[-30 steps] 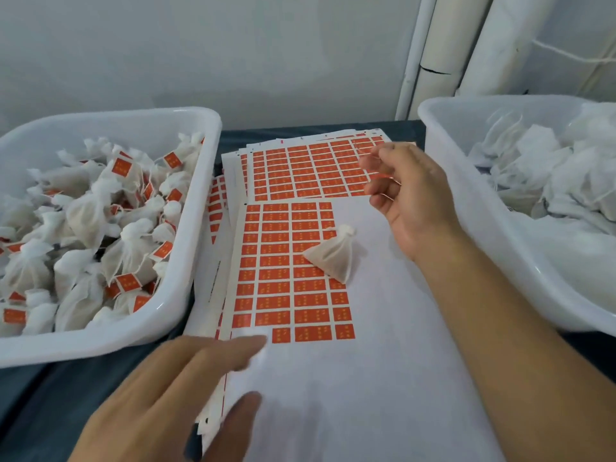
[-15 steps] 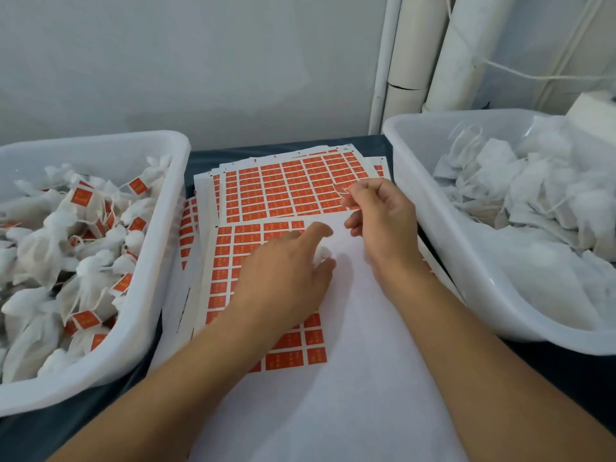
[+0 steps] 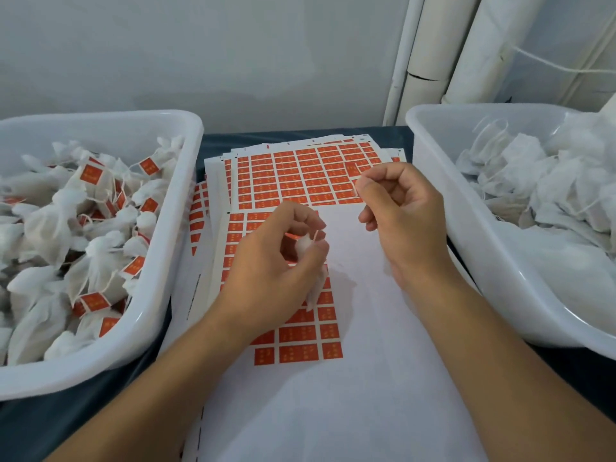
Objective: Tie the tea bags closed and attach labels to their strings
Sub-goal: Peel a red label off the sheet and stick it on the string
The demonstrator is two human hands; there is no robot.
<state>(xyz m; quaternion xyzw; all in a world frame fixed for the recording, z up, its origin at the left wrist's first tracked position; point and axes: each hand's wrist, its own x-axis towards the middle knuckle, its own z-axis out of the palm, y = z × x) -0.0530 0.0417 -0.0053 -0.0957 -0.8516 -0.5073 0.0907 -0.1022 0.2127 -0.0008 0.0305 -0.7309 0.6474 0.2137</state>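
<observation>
While my left hand point(image 3: 273, 261) pinches the tea bag point(image 3: 311, 265) neck, my right hand point(image 3: 396, 211) pinches its string, so I should pull evenly.

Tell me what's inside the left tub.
The left tub holds a heap of tied white tea bags, many with orange labels on their strings. The heap hides the tub's floor and any bags lower down.

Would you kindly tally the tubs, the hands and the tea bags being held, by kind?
White plastic tubs: 2, the left tub and the right tub
Hands: 2, the left hand and the right hand
Held tea bag: 1
Total: 5
</observation>
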